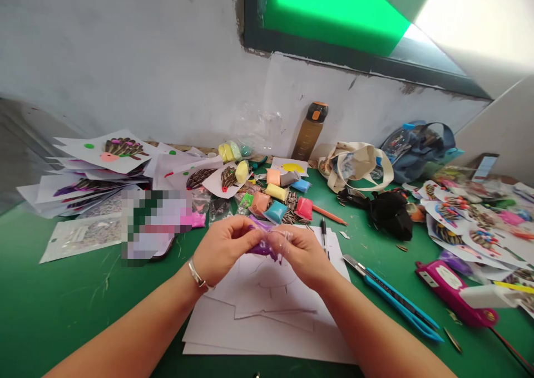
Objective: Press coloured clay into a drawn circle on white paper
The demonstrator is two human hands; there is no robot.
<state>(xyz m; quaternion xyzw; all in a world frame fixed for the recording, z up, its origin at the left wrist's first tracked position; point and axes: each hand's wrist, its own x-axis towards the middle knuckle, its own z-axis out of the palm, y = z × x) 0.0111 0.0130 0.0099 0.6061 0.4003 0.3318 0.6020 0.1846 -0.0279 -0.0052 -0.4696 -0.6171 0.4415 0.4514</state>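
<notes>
Head camera looks down at my two hands over a green desk (pixel 79 305). My left hand (pixel 223 250) and my right hand (pixel 302 257) are close together and meet at the fingers. My fingers (pixel 244 227) are bent shut on both sides, pinching a bit of purple clay (pixel 262 245) in a thin clear bag. The clay sits right between my hands, up above the paper. I think I hold it up like that so both hands can squeeze it.

A stack of white paper (pixel 267 333) lies under my hands, with lines on the top sheet, so that spot looks like my work spot. Just past it are little packs of clay (pixel 275 192) in many colors and a pile of striped seeds (pixel 291 208), close enough to reach. Cards with seed pictures (pixel 125 152) lie in a heap to the left, out of my way. A blue craft knife (pixel 392 297) and a black pen (pixel 324 236) sit near my right hand. A pink tool (pixel 453 291) has a white label, but I cannot read it. No words here are clear enough to read. A blurry patch hides something left of my hands.
</notes>
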